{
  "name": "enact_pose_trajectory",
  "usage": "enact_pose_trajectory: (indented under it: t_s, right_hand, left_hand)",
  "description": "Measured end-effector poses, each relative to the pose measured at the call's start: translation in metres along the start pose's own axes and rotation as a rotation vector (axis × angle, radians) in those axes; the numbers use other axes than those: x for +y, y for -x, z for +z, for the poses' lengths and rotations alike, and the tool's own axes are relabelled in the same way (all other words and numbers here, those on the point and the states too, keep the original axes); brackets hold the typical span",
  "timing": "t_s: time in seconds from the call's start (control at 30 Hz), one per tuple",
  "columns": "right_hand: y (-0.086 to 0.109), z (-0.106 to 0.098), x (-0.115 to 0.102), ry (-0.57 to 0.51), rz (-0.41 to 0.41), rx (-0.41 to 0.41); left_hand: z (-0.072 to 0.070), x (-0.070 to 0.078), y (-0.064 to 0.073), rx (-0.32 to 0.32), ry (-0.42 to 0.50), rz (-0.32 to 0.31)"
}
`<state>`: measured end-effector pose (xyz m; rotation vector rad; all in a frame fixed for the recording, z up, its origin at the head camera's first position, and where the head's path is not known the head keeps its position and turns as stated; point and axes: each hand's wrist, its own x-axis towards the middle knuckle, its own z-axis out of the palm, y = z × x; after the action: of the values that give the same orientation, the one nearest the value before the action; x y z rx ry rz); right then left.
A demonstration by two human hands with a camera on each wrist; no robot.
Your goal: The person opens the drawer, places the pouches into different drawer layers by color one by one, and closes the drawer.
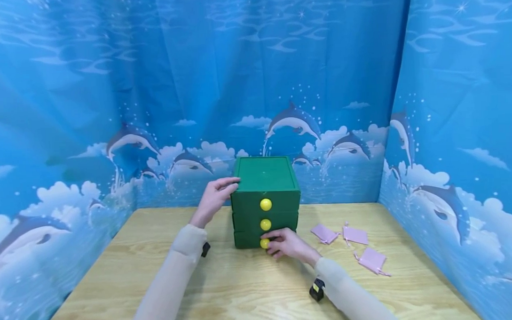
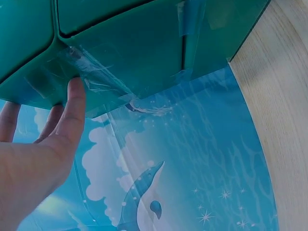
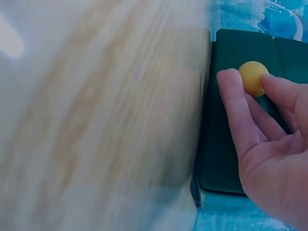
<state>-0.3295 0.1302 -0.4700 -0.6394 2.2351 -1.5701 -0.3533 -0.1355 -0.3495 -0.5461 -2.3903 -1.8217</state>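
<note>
A green cabinet with three stacked drawers (image 1: 249, 219) stands on the wooden table, each drawer bearing a round yellow knob. My left hand (image 1: 215, 199) rests against the cabinet's upper left edge, its fingers extended. Seen from the left wrist, the fingertips (image 2: 77, 89) touch the green side, where strips of clear tape run. At the lowest drawer, my right hand (image 1: 289, 245) pinches the bottom yellow knob (image 3: 252, 77) between thumb and fingers. The bottom drawer front (image 3: 224, 144) looks flush with the drawer above. The middle knob (image 1: 265, 224) and top knob (image 1: 265, 205) are untouched.
Three small pink drawstring pouches lie right of the cabinet: one nearest it (image 1: 325, 233), one farther right (image 1: 355, 234), one closer to me (image 1: 372, 260). Blue curtains (image 1: 219, 86) with dolphins enclose the wooden table (image 1: 235, 292) at the back and sides.
</note>
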Motion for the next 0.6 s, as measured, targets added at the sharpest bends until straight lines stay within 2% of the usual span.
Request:
enact_pose_trajectory:
  t_s: [0.1,0.33,0.6]
  right_hand:
    - [0.001,0.002,0.000,0.006,0.001,0.005]
    - [0.009,0.007,-0.003,0.018,0.016,0.008]
    - [0.021,0.014,-0.008,0.015,0.027,0.016]
  left_hand:
    - [-0.001,0.004,0.001,-0.011,-0.010,-0.014]
    - [0.000,0.030,0.014,-0.019,-0.019,-0.029]
    - [-0.002,0.032,0.016,-0.046,-0.004,-0.043]
